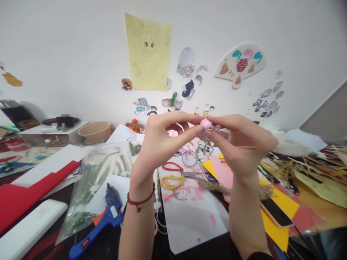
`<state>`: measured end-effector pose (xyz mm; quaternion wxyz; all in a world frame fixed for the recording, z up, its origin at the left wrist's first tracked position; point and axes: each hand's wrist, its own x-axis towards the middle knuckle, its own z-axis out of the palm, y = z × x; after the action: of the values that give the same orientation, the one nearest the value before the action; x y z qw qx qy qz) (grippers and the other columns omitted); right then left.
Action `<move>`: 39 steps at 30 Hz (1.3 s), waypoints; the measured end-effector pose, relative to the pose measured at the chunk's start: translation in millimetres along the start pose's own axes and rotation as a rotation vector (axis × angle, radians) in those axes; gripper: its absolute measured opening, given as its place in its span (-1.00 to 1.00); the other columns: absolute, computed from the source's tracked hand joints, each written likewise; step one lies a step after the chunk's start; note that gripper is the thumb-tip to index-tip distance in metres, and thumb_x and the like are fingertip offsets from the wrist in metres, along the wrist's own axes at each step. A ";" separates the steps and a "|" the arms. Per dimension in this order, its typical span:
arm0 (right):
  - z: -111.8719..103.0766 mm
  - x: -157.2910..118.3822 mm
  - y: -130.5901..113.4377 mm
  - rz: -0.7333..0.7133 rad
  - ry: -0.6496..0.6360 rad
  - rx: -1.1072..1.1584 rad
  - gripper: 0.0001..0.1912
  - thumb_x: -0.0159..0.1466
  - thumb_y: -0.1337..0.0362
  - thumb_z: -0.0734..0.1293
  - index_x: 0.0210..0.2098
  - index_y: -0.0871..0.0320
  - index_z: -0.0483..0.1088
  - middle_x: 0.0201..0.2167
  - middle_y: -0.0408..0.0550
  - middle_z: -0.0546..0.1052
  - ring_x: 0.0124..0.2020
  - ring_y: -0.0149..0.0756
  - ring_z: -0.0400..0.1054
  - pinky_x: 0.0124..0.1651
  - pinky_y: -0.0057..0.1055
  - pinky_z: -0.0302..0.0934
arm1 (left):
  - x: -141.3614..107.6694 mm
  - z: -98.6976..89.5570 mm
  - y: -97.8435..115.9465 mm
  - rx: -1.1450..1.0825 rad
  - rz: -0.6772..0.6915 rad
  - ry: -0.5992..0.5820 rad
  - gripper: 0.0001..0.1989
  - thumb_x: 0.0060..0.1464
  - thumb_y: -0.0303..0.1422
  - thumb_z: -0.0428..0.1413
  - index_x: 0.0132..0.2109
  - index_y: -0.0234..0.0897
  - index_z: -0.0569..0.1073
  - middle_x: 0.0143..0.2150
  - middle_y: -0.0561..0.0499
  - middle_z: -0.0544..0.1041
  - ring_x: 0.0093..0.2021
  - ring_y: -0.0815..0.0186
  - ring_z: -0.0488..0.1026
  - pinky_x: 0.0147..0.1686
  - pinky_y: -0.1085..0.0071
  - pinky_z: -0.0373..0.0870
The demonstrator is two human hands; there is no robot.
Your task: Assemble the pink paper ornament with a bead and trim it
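Observation:
Raised above the table, my left hand (170,135) and my right hand (235,141) meet fingertip to fingertip. Between them they pinch a small, glossy pink rounded piece (206,124); its exact kind is unclear, and the fingertips partly cover it. A pale bit sticks up from its top. Below the hands lie scissors (179,175) with one red and one yellow handle loop. They rest on a white sheet (189,224) strewn with pink paper scraps. A round clear ring-shaped item (189,158) lies just behind the scissors.
A blue glue gun (108,213) lies left of my left forearm, near a plastic bag (89,180) and a white oblong case (35,227). On the right are a phone (276,212), yellow paper (273,231) and twine (217,187). A wall (81,54) with cutouts stands behind.

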<state>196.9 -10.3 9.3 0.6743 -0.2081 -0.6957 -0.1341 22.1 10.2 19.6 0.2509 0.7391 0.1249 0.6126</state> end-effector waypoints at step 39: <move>-1.7 -3.3 -0.7 -0.176 0.023 -0.155 -0.54 0.18 0.45 0.54 -0.02 -0.20 0.63 -0.29 -0.22 0.71 -0.35 -0.24 0.58 -0.41 -0.27 0.48 | -2.5 -0.6 5.5 -0.062 -0.086 -0.001 -0.97 0.11 -0.38 0.38 -0.29 -0.18 0.69 -0.33 0.04 0.71 -0.31 0.28 0.65 -0.31 0.35 0.66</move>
<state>198.0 -12.1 6.2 0.6496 -0.1960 -0.6913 -0.2485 20.2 4.5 20.4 0.2998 0.7252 0.1371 0.6045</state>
